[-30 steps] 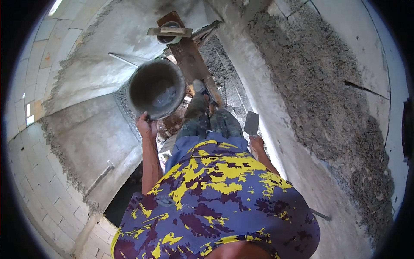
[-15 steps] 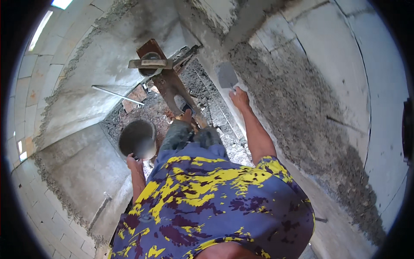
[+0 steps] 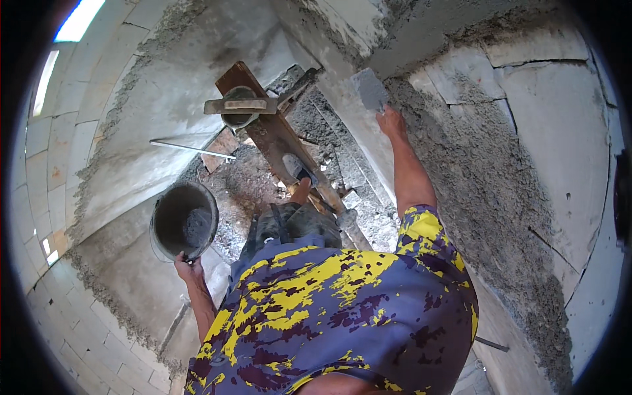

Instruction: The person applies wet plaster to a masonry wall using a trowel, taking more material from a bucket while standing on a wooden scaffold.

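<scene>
L hand (image 3: 187, 268) is closed round the rim of the bucket (image 3: 184, 220), grip at the near edge, so the bucket hangs out ahead and to the left of the fist, tilted w/ its mouth facing up at the camera; a little grey mortar (image 3: 196, 227) sits inside, low on the side toward the hand. Judgement: keep that rim level-ish so the mix doesn't slide out, and keep it near the wall for short reloads. Right of the bucket, a wooden plank (image 3: 276, 135) runs away over the rubble. R hand (image 3: 392, 122) is shut on the trowel (image 3: 370, 89) handle, blade sticking up past the knuckles and lying flat against the wall (image 3: 487, 171), at the upper edge of the rough grey coat. Judgement: press w/ the blade near-flat, leading edge slightly lifted, one steady stroke, so the coat bonds and doesn't drag off.
</scene>
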The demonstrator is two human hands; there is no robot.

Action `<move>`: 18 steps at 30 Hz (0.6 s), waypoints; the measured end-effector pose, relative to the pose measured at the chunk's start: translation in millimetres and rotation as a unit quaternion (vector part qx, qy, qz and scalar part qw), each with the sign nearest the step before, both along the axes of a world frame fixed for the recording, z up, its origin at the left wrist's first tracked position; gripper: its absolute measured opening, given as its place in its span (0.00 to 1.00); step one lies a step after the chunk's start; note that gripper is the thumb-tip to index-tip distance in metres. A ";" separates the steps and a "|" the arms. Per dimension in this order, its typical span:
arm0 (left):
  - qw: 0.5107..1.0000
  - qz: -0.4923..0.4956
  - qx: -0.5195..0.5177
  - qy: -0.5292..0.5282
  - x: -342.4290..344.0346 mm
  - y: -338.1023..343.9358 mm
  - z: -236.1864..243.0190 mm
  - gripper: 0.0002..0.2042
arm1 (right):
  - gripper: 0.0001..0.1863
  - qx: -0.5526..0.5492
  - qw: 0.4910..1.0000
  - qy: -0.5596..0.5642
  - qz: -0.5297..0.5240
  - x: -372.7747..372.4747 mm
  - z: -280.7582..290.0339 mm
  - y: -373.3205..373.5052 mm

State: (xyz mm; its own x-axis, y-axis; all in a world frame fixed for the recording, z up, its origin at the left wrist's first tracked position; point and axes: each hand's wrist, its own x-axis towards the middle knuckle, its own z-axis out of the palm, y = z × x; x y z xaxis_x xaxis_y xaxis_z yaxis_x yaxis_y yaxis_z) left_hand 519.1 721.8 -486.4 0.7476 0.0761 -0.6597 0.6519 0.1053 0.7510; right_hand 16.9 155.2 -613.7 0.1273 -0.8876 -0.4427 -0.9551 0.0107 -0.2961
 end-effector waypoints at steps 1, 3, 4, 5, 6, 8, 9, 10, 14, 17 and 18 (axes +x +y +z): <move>1.000 -0.003 0.001 0.002 0.2 -1.3 -2.2 0.09 | 0.30 -0.013 1.000 -0.001 0.000 -4.1 0.7 0.2; 1.000 -0.020 -0.013 0.015 -1.9 -2.8 -7.9 0.09 | 0.30 -0.028 1.000 -0.005 0.006 -9.0 1.2 2.5; 0.999 -0.027 -0.013 0.019 -5.3 -9.0 -8.8 0.09 | 0.30 -0.044 0.999 -0.010 0.012 -13.9 2.0 4.8; 0.999 -0.020 -0.006 0.029 -12.3 -15.8 -9.9 0.09 | 0.30 -0.044 0.999 -0.007 0.006 -16.1 2.6 8.8; 0.999 -0.015 0.001 0.039 -19.5 -23.0 -10.9 0.08 | 0.28 -0.065 0.998 -0.017 0.008 -18.5 3.3 14.1; 0.998 -0.020 0.022 0.049 -24.9 -19.0 -14.8 0.09 | 0.26 -0.086 0.996 -0.028 0.008 -18.3 8.0 23.9; 0.998 -0.030 0.022 0.057 -27.9 -17.4 -17.2 0.09 | 0.25 -0.082 0.996 -0.035 0.002 -17.4 10.2 28.3; 0.997 -0.040 0.021 0.065 -31.2 -20.2 -18.7 0.09 | 0.24 -0.080 0.996 -0.041 -0.003 -20.0 11.3 32.2; 0.994 -0.044 0.074 0.070 -42.3 -27.4 -27.5 0.08 | 0.18 -0.182 0.982 -0.039 0.009 -35.8 23.4 61.3; 0.994 -0.057 0.056 0.069 -46.6 -18.5 -36.0 0.08 | 0.19 -0.080 0.995 -0.016 0.050 -20.6 52.7 92.8; 0.995 -0.063 0.045 0.063 -47.6 -7.1 -34.0 0.08 | 0.19 -0.079 0.993 -0.052 0.066 -0.2 71.8 115.9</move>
